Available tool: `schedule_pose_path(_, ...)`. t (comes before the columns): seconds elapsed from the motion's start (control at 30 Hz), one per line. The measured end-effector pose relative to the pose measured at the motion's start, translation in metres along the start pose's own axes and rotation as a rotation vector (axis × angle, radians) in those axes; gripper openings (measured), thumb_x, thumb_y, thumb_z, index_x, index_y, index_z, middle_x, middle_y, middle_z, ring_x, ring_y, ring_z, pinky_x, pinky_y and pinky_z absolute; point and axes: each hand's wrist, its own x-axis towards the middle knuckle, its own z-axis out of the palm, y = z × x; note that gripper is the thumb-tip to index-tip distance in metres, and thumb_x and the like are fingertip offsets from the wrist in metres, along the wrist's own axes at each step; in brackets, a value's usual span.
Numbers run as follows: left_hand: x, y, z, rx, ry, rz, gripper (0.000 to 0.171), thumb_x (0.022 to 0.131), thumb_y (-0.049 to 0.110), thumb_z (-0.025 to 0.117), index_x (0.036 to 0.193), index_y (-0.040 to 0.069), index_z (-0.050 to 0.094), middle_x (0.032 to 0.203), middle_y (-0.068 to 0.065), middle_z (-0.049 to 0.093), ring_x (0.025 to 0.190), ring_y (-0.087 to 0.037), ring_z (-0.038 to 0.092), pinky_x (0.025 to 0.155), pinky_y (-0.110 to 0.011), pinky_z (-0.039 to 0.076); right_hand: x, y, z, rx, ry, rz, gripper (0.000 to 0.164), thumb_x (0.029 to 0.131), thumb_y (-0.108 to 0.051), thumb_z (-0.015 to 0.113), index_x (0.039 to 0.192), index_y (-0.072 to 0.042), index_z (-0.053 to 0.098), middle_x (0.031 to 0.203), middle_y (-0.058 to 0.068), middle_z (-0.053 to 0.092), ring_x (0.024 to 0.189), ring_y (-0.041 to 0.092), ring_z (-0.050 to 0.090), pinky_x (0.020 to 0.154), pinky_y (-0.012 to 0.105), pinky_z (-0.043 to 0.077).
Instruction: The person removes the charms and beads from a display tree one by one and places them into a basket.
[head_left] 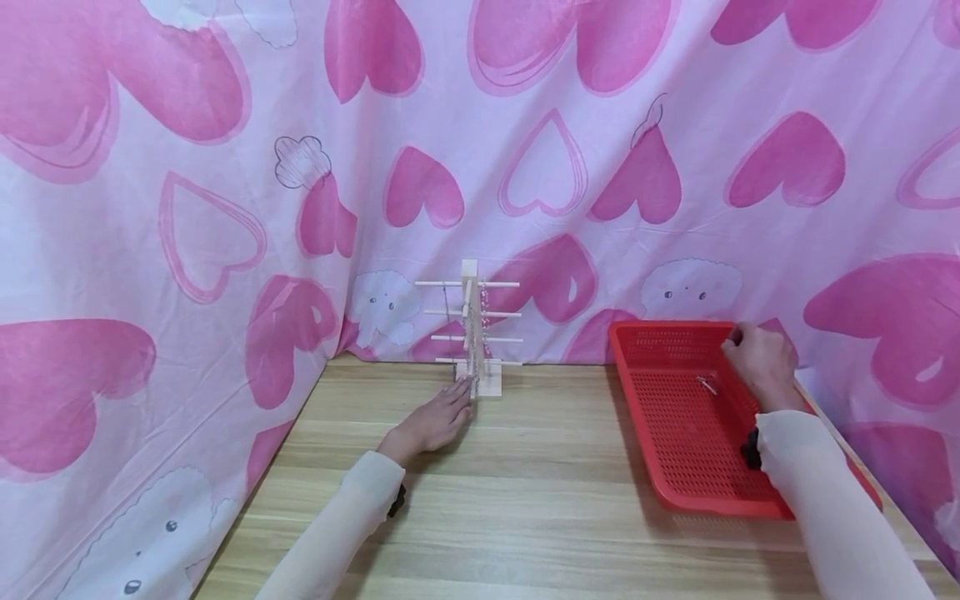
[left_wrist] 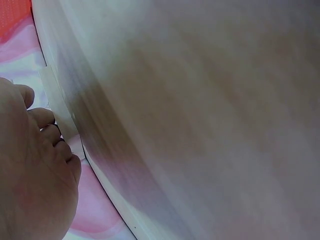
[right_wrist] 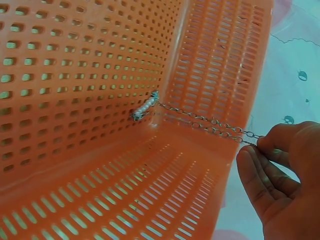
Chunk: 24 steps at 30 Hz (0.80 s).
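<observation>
My right hand (head_left: 761, 358) is over the far right corner of a red plastic basket (head_left: 637, 417). In the right wrist view, its thumb and fingers pinch the end of a silver chain necklace (right_wrist: 215, 122). The chain runs down in two strands to a short row of white beads (right_wrist: 145, 107) inside the basket. My left hand (head_left: 435, 418) reaches flat to the foot of a wooden jewelry stand (head_left: 480, 333), fingers stretched out. Its fingertips overlap the stand's base; whether they press on it is hard to tell. Chains (head_left: 484, 304) hang from the stand's pegs.
A wood-grain table (head_left: 540, 500) carries the stand at the back and the basket at the right. Behind and to the left hangs a pink cloth (head_left: 525, 167) with heart prints, meeting the table's edge.
</observation>
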Motion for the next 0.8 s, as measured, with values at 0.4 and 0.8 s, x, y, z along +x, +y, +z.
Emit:
schedule_pose_path(0.4, 0.002, -0.002, 0.001, 0.008, 0.005, 0.003, 0.062, 0.117, 0.035, 0.026, 0.168, 0.001, 0.024, 0.179, -0.013, 0.014, 0.167, -0.033, 0.016, 0.136, -0.046, 0.023, -0.003, 0.009, 0.010, 0.035, -0.070, -0.042, 0.021, 0.100, -0.009, 0.064, 0.116, 0.005, 0.064, 0.110, 0.034, 0.067, 0.085, 0.042, 0.063, 0.063, 0.040, 0.060)
schedule_pose_path(0.8, 0.001, 0.000, -0.002, 0.013, 0.006, -0.002, 0.063, 0.117, 0.037, 0.025, 0.168, 0.001, 0.023, 0.179, -0.012, 0.013, 0.167, -0.033, 0.016, 0.137, -0.045, 0.022, -0.004, 0.015, 0.018, 0.040, -0.165, -0.051, 0.029, 0.094, -0.003, 0.072, 0.119, 0.008, 0.062, 0.110, 0.036, 0.067, 0.081, 0.042, 0.068, 0.075, 0.061, 0.067)
